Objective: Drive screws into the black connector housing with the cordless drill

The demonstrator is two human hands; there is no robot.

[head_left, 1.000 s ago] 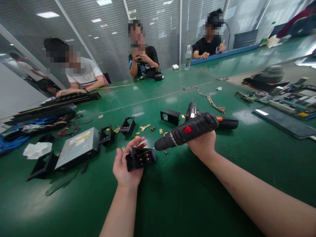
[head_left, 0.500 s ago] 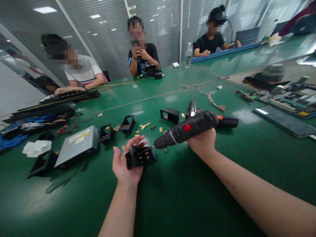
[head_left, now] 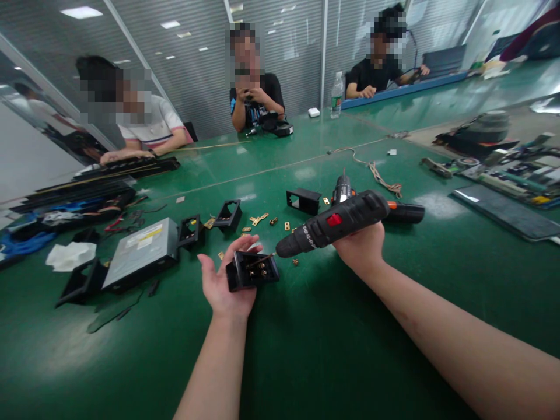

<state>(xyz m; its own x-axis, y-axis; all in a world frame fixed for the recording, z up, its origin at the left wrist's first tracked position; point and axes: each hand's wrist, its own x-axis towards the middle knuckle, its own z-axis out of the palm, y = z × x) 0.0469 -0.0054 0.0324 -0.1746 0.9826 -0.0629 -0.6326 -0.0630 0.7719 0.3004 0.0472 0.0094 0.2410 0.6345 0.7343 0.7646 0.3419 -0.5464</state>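
Observation:
My left hand (head_left: pixel 223 286) cups a small black plastic housing (head_left: pixel 252 270) with brass contacts inside, its fingers curled round the back of it. My right hand (head_left: pixel 361 248) grips a black cordless drill (head_left: pixel 335 224) with a red switch, held level and pointing left. The drill's bit rests inside the housing, touching the contacts. Both hands hover just above the green table (head_left: pixel 306 338).
Similar black housings (head_left: pixel 228 214) and small brass pieces (head_left: pixel 258 220) lie scattered behind my hands. A grey optical drive (head_left: pixel 140 252) sits to the left, a second drill (head_left: pixel 345 189) behind my right hand. Circuit boards (head_left: pixel 516 175) lie far right. Three people sit across the table.
Hands, housing and drill have kept their pose, with the bit still in the housing. The view has shifted slightly, so everything sits a little higher in the picture.

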